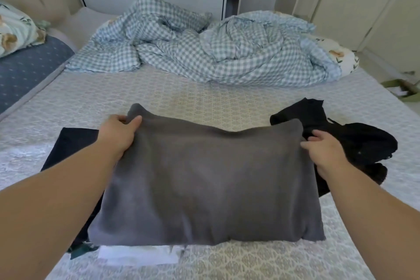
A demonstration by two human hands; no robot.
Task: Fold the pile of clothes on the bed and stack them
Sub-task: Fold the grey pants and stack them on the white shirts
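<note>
Head view: both hands grip a folded grey garment

The left hand (118, 130) pinches the far left corner of the grey garment (204, 184); the right hand (322, 150) grasps its far right edge. It lies on the bed (159, 95), over a dark garment (70, 143), beside crumpled black clothes (354, 141).

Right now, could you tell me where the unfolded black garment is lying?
The black garment lies crumpled on the bed, right of the grey cloth, just beyond the right hand.
</note>
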